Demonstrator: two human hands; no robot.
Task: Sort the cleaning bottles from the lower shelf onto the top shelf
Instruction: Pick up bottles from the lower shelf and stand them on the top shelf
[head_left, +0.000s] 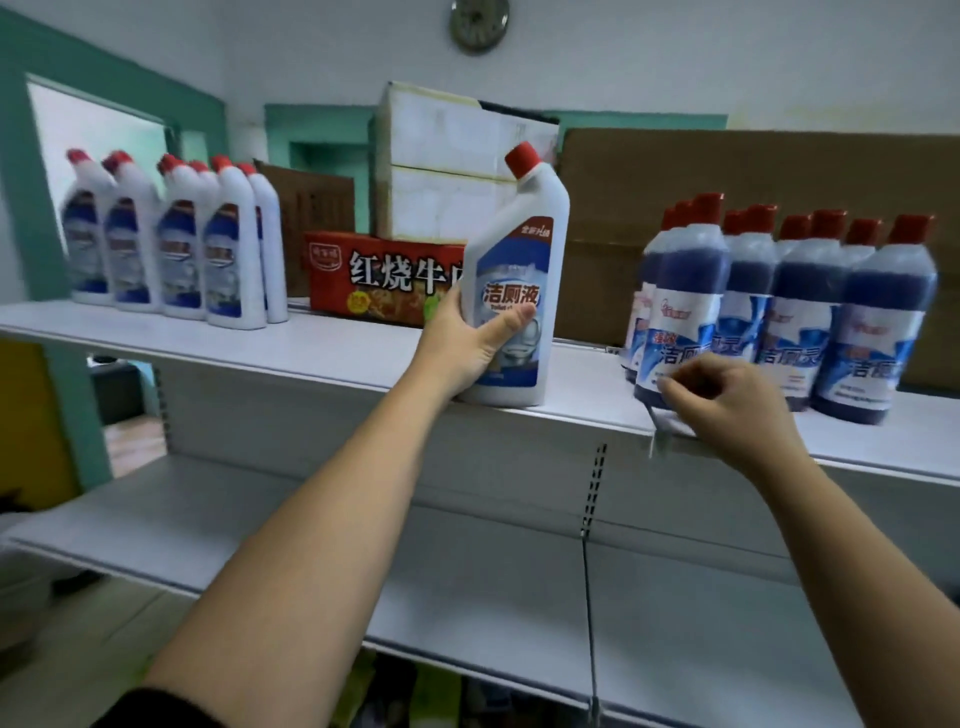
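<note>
White plastic with a red cap: this white bottle (511, 291) is in the middle of the frame, with a blue label on its front. Its base is at the front edge of the top shelf (260, 338), and it seems to stand there. The left hand (467, 345) holds it from the left side. The grip is closed around the lower body, the thumb lies across the label, and the other fingers go behind the bottle, where they are hidden.

The right hand (727, 400) is to the right of the middle, at the front edge of the same shelf, just in front of the lower part of the nearest of the blue bottles (810, 312). Its fingers are curled, but the hand is blurred, and I cannot tell if its grip pinches something or only touches the bottle.

The blue bottles stand close together on the right part of the top shelf, all with red caps. At the upper left of the frame, a group of white bottles (171, 249) of the same kind stands on this shelf, well apart from the held one. Between the two groups a red carton (384, 280) lies with a white box (447, 171) on it. Brown cardboard (753, 182) is behind the blue bottles. The lower shelf (467, 571) fills the lower part of the frame, under both forearms.
</note>
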